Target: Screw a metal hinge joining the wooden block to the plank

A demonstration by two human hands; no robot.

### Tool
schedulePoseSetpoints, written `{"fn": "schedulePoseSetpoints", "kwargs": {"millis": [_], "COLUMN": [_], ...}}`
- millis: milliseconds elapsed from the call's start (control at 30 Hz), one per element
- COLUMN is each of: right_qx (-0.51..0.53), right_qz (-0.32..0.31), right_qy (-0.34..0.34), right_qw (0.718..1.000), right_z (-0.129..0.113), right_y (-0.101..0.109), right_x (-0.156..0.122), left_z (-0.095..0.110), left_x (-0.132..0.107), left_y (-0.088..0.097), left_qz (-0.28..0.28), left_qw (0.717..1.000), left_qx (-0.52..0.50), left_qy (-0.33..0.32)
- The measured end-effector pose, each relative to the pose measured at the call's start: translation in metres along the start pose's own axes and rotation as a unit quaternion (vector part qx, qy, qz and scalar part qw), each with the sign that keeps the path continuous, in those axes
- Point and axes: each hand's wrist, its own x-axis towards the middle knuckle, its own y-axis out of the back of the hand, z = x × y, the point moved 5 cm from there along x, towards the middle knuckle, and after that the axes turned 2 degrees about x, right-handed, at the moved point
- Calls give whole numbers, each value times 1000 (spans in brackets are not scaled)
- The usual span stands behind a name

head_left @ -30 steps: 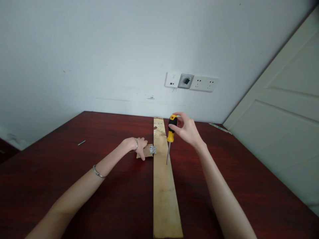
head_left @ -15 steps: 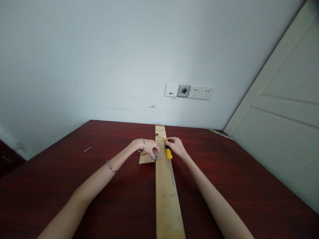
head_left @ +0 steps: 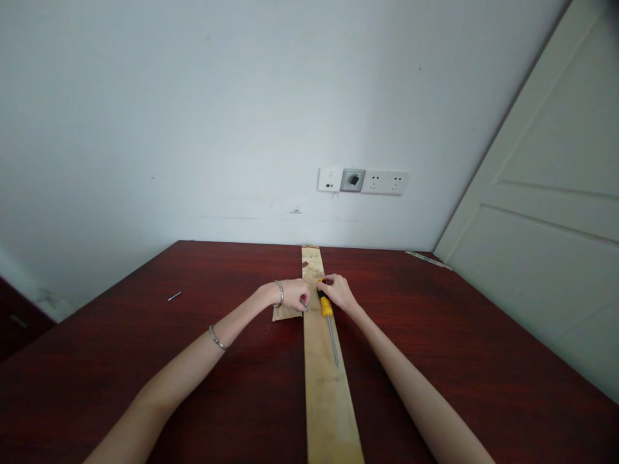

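A long pale wooden board (head_left: pixel 329 399) runs away from me across the dark red table. My right hand (head_left: pixel 337 291) pinches the handle end of a yellow and black screwdriver (head_left: pixel 327 307), whose metal shaft points back towards me over the board. At the board's left edge, my left hand (head_left: pixel 293 294) is closed on a small grey metal piece (head_left: pixel 304 308); the fingers cover most of it, so its kind is unclear. Under that wrist lies a short flat light-brown piece (head_left: pixel 286 314), partly hidden by the hand.
A small thin metal rod (head_left: pixel 175 296) lies on the left of the table (head_left: pixel 217 386). A narrow strip with a green part, like a spirit level (head_left: pixel 428 260), lies at the far right corner. Behind stands a wall with sockets (head_left: pixel 384 182); a white panelled door (head_left: pixel 546 193) is at right.
My left fingers have curled closer round the metal piece, hiding more of it. The screwdriver's handle end has shifted slightly left over the board with my right hand. The view has tilted a little.
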Motion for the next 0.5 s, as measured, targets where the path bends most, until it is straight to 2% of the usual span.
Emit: {"fn": "schedulePoseSetpoints", "kwargs": {"millis": [200, 500], "right_qx": [-37, -92], "right_qz": [9, 8], "right_qy": [20, 33], "right_qw": [999, 995], "right_z": [-1, 0], "right_y": [-3, -5], "right_x": [0, 0], "left_z": [3, 8], "left_x": [1, 0], "left_y": [-3, -6], "left_qz": [6, 5], "left_qw": [998, 998], "left_qx": [55, 35], "left_qy": [32, 44]}}
